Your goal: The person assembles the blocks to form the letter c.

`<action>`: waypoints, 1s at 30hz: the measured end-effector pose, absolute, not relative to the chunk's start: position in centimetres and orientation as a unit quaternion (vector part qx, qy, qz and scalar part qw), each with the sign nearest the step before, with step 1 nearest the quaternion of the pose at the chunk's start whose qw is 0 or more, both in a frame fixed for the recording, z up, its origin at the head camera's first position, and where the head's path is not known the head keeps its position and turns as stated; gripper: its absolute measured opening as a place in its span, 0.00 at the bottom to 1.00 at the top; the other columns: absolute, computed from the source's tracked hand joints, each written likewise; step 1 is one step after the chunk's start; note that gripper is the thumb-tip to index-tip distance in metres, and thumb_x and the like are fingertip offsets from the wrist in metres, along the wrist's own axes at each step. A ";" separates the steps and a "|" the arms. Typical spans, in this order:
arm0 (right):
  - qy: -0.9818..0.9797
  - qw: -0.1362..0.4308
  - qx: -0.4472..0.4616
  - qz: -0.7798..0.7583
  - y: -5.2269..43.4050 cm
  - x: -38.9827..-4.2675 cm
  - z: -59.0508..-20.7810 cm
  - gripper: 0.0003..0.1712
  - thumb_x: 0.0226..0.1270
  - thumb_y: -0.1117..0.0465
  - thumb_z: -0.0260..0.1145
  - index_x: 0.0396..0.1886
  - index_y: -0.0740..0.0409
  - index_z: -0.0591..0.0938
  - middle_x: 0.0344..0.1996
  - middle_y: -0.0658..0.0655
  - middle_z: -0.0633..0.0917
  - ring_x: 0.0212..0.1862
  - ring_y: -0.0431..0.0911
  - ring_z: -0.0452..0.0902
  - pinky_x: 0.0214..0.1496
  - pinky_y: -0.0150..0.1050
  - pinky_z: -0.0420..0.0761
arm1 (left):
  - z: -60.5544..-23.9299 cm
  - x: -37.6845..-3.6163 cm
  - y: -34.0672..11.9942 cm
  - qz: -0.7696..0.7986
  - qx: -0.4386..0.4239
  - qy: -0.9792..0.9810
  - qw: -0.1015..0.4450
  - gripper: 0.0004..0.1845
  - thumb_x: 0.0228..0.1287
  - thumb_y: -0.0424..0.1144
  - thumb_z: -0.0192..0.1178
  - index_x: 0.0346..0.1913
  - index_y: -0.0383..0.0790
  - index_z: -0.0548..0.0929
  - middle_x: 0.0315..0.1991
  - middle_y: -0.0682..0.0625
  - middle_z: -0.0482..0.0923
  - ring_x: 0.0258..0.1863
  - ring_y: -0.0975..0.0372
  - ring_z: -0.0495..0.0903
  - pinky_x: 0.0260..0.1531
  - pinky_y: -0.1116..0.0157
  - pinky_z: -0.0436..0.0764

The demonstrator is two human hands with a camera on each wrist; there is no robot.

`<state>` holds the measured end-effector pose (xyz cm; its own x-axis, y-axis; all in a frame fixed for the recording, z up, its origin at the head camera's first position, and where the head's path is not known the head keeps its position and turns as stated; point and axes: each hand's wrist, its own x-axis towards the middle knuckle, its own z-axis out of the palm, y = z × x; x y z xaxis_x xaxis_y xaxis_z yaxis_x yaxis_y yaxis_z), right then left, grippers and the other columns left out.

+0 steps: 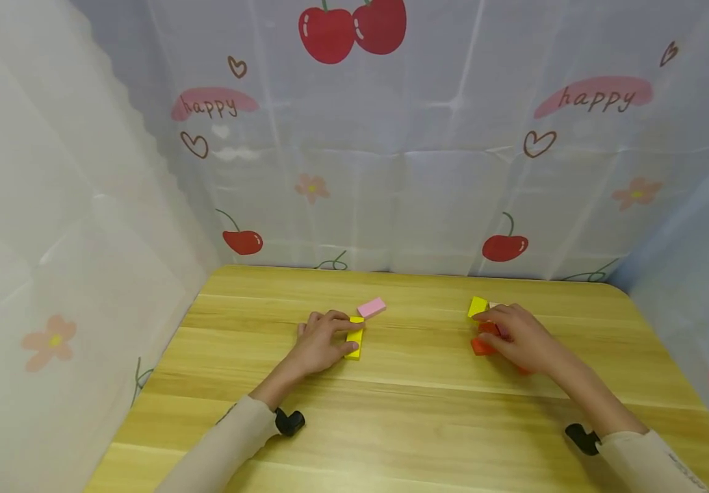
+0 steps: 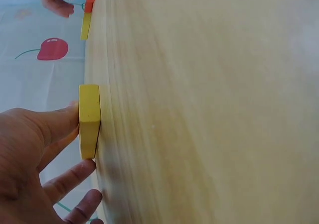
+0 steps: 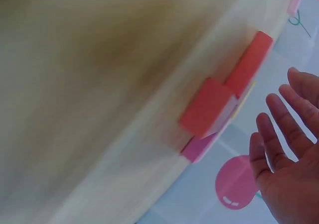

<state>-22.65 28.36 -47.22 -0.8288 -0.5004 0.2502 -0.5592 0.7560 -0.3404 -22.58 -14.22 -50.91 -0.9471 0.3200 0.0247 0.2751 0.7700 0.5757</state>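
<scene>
On the wooden table (image 1: 404, 411) the left hand (image 1: 324, 342) lies over a long yellow block (image 1: 355, 339); the wrist view shows its thumb (image 2: 60, 117) against the block's top face and two fingertips by its near end, fingers nearly straight, so it touches rather than grips. A pink block (image 1: 371, 307) sits just beyond it, close but whether touching I cannot tell. Off to the right, well apart, the right hand (image 1: 517, 337) hovers over a small cluster of red blocks (image 1: 482, 342), with another yellow piece (image 1: 477, 306) at the far edge; from its wrist camera the fingers (image 3: 279, 129) are spread and straight, closed on nothing, the red pieces (image 3: 227, 92) lying just in front of them.

These look like painted wooden blocks; I judge them light, rigid and not fragile, with smooth faces that could slide on the table. The yellow bar is best pinched across its narrow width, on the two long side faces near the middle, so it stays level.
</scene>
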 end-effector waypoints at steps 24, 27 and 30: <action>-0.948 0.051 0.247 0.192 30.7 -21.4 -48.9 0.13 0.68 0.61 0.79 0.51 0.53 0.90 0.53 0.56 0.91 0.53 0.54 0.81 0.58 0.57 0.80 | -50.7 -22.5 -14.3 0.308 0.169 0.936 0.030 0.22 0.73 0.49 0.72 0.68 0.61 0.87 0.71 0.50 0.79 0.63 0.48 0.69 0.52 0.47 0.59; -0.949 0.045 0.243 0.197 30.8 -21.5 -48.9 0.13 0.68 0.62 0.78 0.51 0.53 0.90 0.53 0.56 0.91 0.53 0.54 0.82 0.59 0.58 0.81 | -50.8 -22.5 -14.3 0.307 0.171 0.936 0.029 0.22 0.73 0.49 0.71 0.68 0.61 0.87 0.71 0.50 0.79 0.64 0.48 0.70 0.52 0.47 0.60; -0.948 0.042 0.244 0.199 30.7 -21.6 -48.9 0.13 0.67 0.63 0.78 0.50 0.54 0.89 0.52 0.56 0.92 0.53 0.54 0.82 0.58 0.58 0.81 | -50.8 -22.5 -14.4 0.309 0.171 0.935 0.030 0.22 0.73 0.49 0.71 0.68 0.60 0.87 0.71 0.50 0.79 0.64 0.47 0.70 0.53 0.46 0.60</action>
